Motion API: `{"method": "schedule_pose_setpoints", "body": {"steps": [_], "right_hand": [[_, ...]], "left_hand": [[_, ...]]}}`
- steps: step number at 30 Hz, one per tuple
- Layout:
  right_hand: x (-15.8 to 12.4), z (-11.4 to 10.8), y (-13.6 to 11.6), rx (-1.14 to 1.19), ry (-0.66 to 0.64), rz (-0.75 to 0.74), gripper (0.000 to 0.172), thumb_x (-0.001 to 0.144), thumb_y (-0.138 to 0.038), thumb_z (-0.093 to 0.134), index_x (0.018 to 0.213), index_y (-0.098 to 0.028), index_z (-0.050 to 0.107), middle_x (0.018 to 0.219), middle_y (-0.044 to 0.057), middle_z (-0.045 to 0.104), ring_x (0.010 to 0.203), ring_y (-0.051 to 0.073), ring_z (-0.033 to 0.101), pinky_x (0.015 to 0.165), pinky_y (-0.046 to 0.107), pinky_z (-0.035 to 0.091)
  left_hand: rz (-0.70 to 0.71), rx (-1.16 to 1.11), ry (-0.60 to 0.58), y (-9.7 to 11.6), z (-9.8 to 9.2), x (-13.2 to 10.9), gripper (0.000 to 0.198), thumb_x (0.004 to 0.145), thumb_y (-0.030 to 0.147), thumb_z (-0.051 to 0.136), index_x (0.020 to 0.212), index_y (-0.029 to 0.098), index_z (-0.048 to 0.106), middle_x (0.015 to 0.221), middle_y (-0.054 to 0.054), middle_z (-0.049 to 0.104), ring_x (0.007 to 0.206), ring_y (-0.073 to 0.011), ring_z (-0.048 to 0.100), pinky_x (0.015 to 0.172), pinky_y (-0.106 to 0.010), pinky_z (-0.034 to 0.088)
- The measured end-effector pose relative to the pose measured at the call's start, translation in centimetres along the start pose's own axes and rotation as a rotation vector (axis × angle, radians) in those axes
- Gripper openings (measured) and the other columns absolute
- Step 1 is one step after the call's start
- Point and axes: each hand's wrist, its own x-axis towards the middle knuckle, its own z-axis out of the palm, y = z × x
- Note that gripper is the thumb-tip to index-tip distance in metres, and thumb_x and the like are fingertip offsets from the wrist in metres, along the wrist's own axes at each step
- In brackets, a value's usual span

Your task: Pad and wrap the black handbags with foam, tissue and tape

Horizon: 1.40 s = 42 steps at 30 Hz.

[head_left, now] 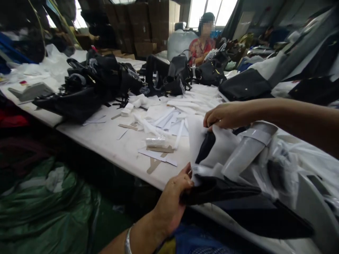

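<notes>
My left hand [173, 197] grips the near edge of a black bag [238, 204] that lies at the table's front edge, thumb pinching white wrapping paper [222, 146] against it. My right hand [225, 115] is closed on the upper edge of that same white paper, which covers the bag. A grey-white wrapped strap [246, 150] runs across the bag between both hands. Clear plastic film [283, 165] lies crumpled to the right.
Loose white paper strips and sheets [164, 120] are scattered over the white table [106, 137]. Piles of black bags [97, 81] fill the far side. A person [202, 46] sits beyond them. Green plastic sheeting [47, 204] lies on the floor at left.
</notes>
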Motion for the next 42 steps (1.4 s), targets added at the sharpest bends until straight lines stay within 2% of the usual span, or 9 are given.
{"method": "schedule_pose_setpoints", "body": {"steps": [6, 9, 15, 19, 22, 30, 35, 38, 42], "right_hand": [[4.4, 7.3, 2.0, 0.101, -0.108, -0.041, 0.041, 0.065, -0.011, 0.048, 0.092, -0.026, 0.076, 0.107, 0.002, 0.076, 0.097, 0.023, 0.069, 0.085, 0.034, 0.053], [5.6, 9.2, 2.6, 0.117, -0.120, -0.035, 0.045, 0.066, -0.012, 0.046, 0.098, -0.027, 0.075, 0.109, 0.001, 0.075, 0.098, 0.024, 0.069, 0.086, 0.036, 0.054], [6.4, 9.8, 3.2, 0.240, -0.165, -0.009, 0.034, 0.072, -0.016, 0.051, 0.093, -0.027, 0.076, 0.113, 0.001, 0.073, 0.099, 0.028, 0.069, 0.093, 0.041, 0.053], [6.2, 9.8, 2.5, 0.321, -0.178, 0.037, 0.028, 0.077, -0.023, 0.056, 0.097, -0.027, 0.076, 0.113, 0.001, 0.073, 0.098, 0.029, 0.069, 0.092, 0.041, 0.054], [6.1, 10.1, 1.9, 0.368, -0.170, 0.075, 0.025, 0.081, -0.027, 0.057, 0.096, -0.028, 0.077, 0.112, 0.002, 0.073, 0.099, 0.029, 0.069, 0.092, 0.041, 0.055], [5.6, 11.2, 2.8, 0.427, -0.129, 0.156, 0.019, 0.082, -0.033, 0.061, 0.092, -0.027, 0.076, 0.111, 0.004, 0.073, 0.104, 0.030, 0.067, 0.090, 0.042, 0.056], [5.0, 11.3, 3.1, 0.484, -0.093, 0.214, 0.017, 0.083, -0.036, 0.063, 0.089, -0.027, 0.075, 0.109, 0.006, 0.073, 0.104, 0.031, 0.067, 0.086, 0.042, 0.058], [4.7, 11.3, 3.2, 0.473, -0.082, 0.233, 0.015, 0.083, -0.035, 0.063, 0.089, -0.028, 0.076, 0.107, 0.005, 0.073, 0.104, 0.031, 0.067, 0.088, 0.043, 0.057], [4.4, 11.4, 3.4, 0.465, -0.073, 0.266, 0.014, 0.083, -0.032, 0.064, 0.090, -0.029, 0.075, 0.106, 0.004, 0.073, 0.104, 0.030, 0.067, 0.089, 0.042, 0.055]], "left_hand": [[0.014, 0.269, -0.026, -4.4, -4.2, 1.1, 0.026, 0.087, 0.030, 0.061, 0.064, 0.019, 0.056, 0.145, -0.008, 0.052, 0.134, -0.0273, 0.049, 0.115, -0.044, 0.034], [0.071, 0.476, -0.060, -4.4, -6.9, 1.5, 0.018, 0.090, 0.033, 0.062, 0.077, 0.020, 0.063, 0.134, -0.010, 0.060, 0.130, -0.0242, 0.052, 0.107, -0.039, 0.044], [0.575, 0.921, -0.156, -4.1, -9.4, 2.6, 0.032, 0.095, 0.016, 0.056, 0.126, 0.020, 0.058, 0.119, -0.007, 0.066, 0.109, -0.0159, 0.064, 0.094, -0.028, 0.054], [0.896, 1.085, -0.216, -3.2, -9.3, 3.7, 0.023, 0.095, 0.013, 0.052, 0.114, 0.014, 0.063, 0.108, -0.008, 0.072, 0.088, -0.0160, 0.068, 0.076, -0.027, 0.058], [0.983, 1.108, -0.282, -3.0, -9.1, 3.9, 0.017, 0.094, 0.017, 0.055, 0.107, 0.014, 0.065, 0.102, -0.007, 0.074, 0.077, -0.0154, 0.068, 0.065, -0.026, 0.056], [0.981, 1.201, -0.183, -4.2, -7.8, 3.2, 0.008, 0.089, 0.017, 0.063, 0.085, 0.016, 0.070, 0.100, -0.005, 0.074, 0.062, -0.0111, 0.062, 0.041, -0.027, 0.037], [0.994, 1.159, -0.116, -4.8, -7.3, 3.5, 0.019, 0.091, 0.014, 0.055, 0.089, 0.017, 0.073, 0.104, -0.005, 0.077, 0.050, -0.0091, 0.057, 0.038, -0.025, 0.042], [0.825, 1.065, -0.128, -5.1, -7.3, 3.6, 0.023, 0.096, 0.015, 0.048, 0.096, 0.014, 0.072, 0.103, -0.006, 0.077, 0.052, -0.0114, 0.060, 0.040, -0.026, 0.043], [0.405, 0.532, -0.274, -5.3, -7.4, 3.5, 0.021, 0.098, 0.019, 0.050, 0.097, 0.016, 0.071, 0.100, -0.004, 0.076, 0.083, -0.0132, 0.071, 0.069, -0.019, 0.053]]}}
